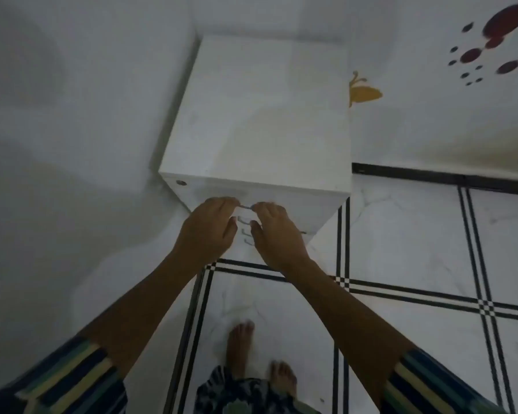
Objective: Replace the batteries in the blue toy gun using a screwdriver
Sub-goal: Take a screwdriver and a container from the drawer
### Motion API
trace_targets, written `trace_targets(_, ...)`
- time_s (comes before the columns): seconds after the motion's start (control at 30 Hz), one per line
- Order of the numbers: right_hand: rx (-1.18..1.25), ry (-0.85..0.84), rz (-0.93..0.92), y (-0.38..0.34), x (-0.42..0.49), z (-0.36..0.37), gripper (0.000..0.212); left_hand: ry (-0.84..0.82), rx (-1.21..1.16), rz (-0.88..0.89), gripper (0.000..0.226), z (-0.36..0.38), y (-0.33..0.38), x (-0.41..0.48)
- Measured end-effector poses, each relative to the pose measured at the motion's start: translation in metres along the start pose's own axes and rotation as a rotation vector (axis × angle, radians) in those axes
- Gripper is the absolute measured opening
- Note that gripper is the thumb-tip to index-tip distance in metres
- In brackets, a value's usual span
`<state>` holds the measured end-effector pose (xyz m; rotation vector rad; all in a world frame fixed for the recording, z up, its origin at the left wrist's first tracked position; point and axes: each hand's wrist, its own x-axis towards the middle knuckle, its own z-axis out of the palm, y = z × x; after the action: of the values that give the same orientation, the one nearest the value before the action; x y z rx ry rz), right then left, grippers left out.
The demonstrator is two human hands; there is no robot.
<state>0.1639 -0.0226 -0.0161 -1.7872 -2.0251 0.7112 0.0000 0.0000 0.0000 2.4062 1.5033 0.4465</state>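
While the person stands barefoot on the black-lined floor tiles (401,234) just in front of the white cabinet (260,115), both striped sleeves (69,380) reach forward to its face. Left hand (210,225) and right hand (277,234) sit side by side on the top drawer handle (245,207). Each grip is narrow, fingers curled over the bar with a short stretch of metal showing between them. It's blurred, mind, so how firmly they hold I can't say. Two hands on one bar reads to me as a square pull, so the drawer comes out straight. Below that bar, more handles (245,231) stack down the cabinet front. No blue toy gun, no screwdriver anywhere in view; my guess is they're to be fetched from inside. Beyond the cabinet, a yellow butterfly sticker (364,92) and red spots (497,34) dress the wall (431,121).
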Motion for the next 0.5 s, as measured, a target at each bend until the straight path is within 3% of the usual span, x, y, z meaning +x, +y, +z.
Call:
trace_targets(0.13,-0.152,-0.123,0.072,0.030,0.036,0.051,0.046,-0.138,-0.016,0.004,0.040,0.055,-0.044,0.019)
trace_targets(0.27,-0.115,-0.084,0.119,0.033,0.040,0.071,0.050,-0.175,0.020,0.065,0.053,0.079,-0.068,0.017)
trace_targets(0.4,-0.106,-0.121,0.175,0.019,0.033,0.065,0.043,-0.130,-0.058,0.045,0.044,0.071,-0.060,0.014)
trace_targets(0.5,-0.114,-0.188,0.172,0.005,0.017,0.053,0.035,0.040,-0.070,0.084,0.038,0.049,-0.053,0.012)
